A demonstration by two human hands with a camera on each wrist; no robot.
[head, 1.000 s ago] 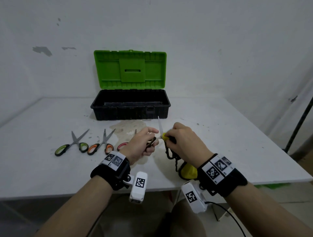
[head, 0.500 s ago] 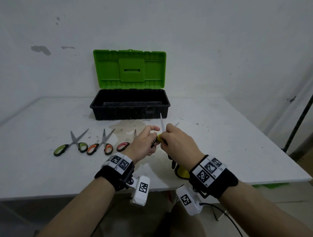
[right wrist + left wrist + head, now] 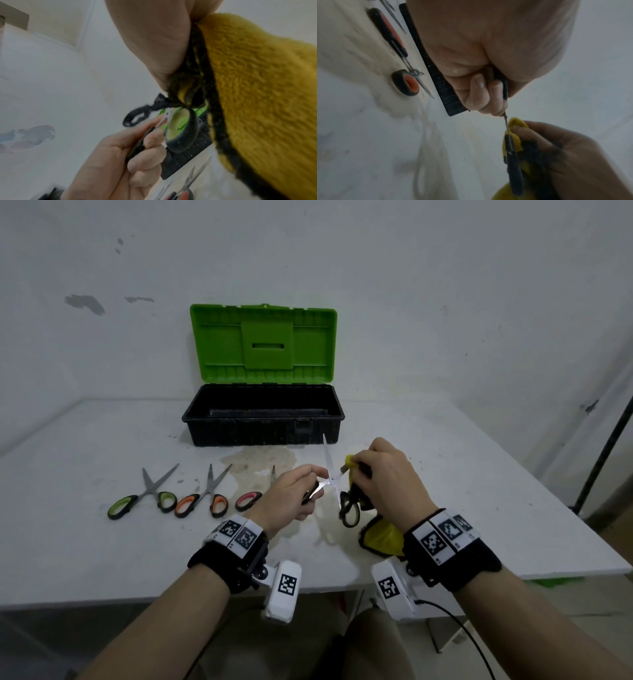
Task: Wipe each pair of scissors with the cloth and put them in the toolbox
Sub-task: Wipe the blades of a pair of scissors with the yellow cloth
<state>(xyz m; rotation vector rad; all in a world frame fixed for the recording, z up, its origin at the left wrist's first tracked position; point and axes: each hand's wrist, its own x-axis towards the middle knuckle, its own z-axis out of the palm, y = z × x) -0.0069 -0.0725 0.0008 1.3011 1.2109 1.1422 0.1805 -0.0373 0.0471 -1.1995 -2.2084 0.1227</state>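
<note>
Black-handled scissors (image 3: 330,479) are held spread open above the table. My left hand (image 3: 291,491) grips one handle (image 3: 505,88). One blade (image 3: 327,453) points up toward the toolbox. The other blade runs right into a yellow cloth (image 3: 351,462) pinched around it by my right hand (image 3: 383,477). The free handle loop (image 3: 351,510) hangs below, also seen as the handle loop (image 3: 181,129) from the right wrist. The cloth's black-edged tail (image 3: 380,537) droops to the table. The black toolbox (image 3: 263,436) stands behind with its green lid (image 3: 263,344) up.
Three more pairs lie left of my hands: green-handled scissors (image 3: 144,498), orange-handled scissors (image 3: 205,494) and red-handled scissors (image 3: 248,499), partly behind my left hand. A stain (image 3: 260,460) marks the table before the toolbox. The table's front edge (image 3: 137,594) is close.
My right hand has slid the cloth outward along the blade, up and to the right, away from the pivot. The scissors stand wider open, and the free handle loop now hangs in plain sight.
</note>
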